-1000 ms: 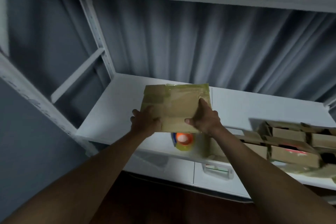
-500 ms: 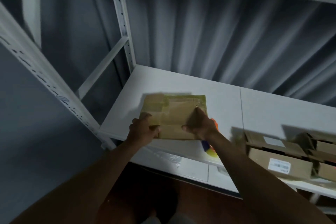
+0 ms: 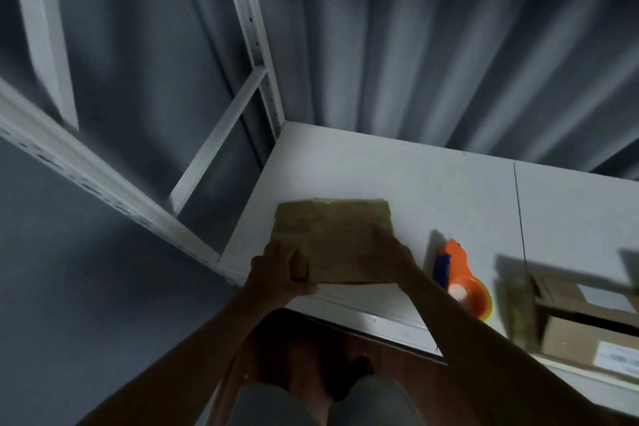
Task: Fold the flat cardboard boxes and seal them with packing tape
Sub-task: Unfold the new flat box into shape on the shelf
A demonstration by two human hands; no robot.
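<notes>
A folded, taped cardboard box (image 3: 333, 239) sits near the left front corner of a white shelf board (image 3: 415, 183), its top face covered with glossy packing tape along the far edge and down the left part. Both hands hold it from the near side. The left hand (image 3: 276, 275) grips the box's near left corner, fingers curled over the top and thumb along the near edge, so it is clamped on the box. The right hand (image 3: 389, 259) lies on the near right part of the top face, fingers stretched forward toward the box's right edge and pressing on it; whether its thumb hooks under the near edge cannot be told. Just to the right of the box, close to the right forearm, an orange tape dispenser (image 3: 461, 282) with a blue part rests on the shelf board, its round end toward the front edge. Farther right, at the frame's edge, lie several other cardboard boxes (image 3: 584, 332), one with a white label, partly blurred. A thin seam (image 3: 518, 211) runs from far to near across the shelf board between the dispenser and those boxes. White perforated rack uprights (image 3: 252, 34) and a diagonal brace (image 3: 218, 145) stand at the left, and a grey pleated curtain (image 3: 432, 38) hangs behind the shelf. Below the front edge, the person's knees and a reddish floor (image 3: 311, 349) show.
</notes>
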